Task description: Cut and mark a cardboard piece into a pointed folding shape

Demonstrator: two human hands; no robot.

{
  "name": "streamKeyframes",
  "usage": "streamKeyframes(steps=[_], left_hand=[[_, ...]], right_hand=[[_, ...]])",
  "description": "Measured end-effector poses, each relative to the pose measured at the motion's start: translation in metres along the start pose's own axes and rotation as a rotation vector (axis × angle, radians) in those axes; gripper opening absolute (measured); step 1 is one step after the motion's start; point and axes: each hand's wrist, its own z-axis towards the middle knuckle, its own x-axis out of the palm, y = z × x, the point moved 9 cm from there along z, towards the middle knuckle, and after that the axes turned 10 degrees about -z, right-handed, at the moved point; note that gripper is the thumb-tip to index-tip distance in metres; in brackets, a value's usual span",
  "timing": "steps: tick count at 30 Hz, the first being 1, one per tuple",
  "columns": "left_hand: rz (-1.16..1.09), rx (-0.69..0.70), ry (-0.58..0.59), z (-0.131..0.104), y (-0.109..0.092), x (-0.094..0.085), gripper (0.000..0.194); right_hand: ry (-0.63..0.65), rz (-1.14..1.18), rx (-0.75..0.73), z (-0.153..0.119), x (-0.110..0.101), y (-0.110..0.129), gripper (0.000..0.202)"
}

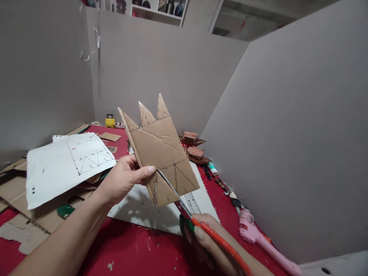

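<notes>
My left hand grips a piece of cardboard by its left edge, thumb on the front face. Three pointed teeth rise along the cardboard's top edge, and pencil lines forming triangles mark its lower part. In my right hand is a pair of scissors with orange and green handles. One blade lies across the front of the cardboard's lower part, its tip close to my left thumb; the other blade is mostly hidden behind the cardboard.
A paper with a drawn zigzag pattern lies at left on cardboard scraps. Under my hands is a white board with a metal ruler. Model boats and a pink glue gun line the right wall; a yellow jar stands behind.
</notes>
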Motion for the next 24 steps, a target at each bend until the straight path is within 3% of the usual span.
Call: streamKeyframes(steps=[9, 17, 20, 24], left_hand=[[0.007, 0.012, 0.033, -0.001, -0.003, 0.003, 0.025], [-0.004, 0.061, 0.030, -0.001, -0.004, 0.004, 0.017], [-0.014, 0.094, -0.040, -0.001, -0.007, -0.002, 0.018], [-0.103, 0.210, -0.226, -0.002, -0.019, -0.021, 0.022]], right_hand=[[-0.008, -0.015, 0.067, -0.003, 0.000, 0.000, 0.060], [-0.013, 0.014, 0.039, 0.000, 0.002, -0.009, 0.059], [0.018, 0.051, -0.015, 0.003, 0.005, -0.014, 0.060], [-0.006, 0.028, -0.098, 0.005, 0.001, -0.006, 0.058]])
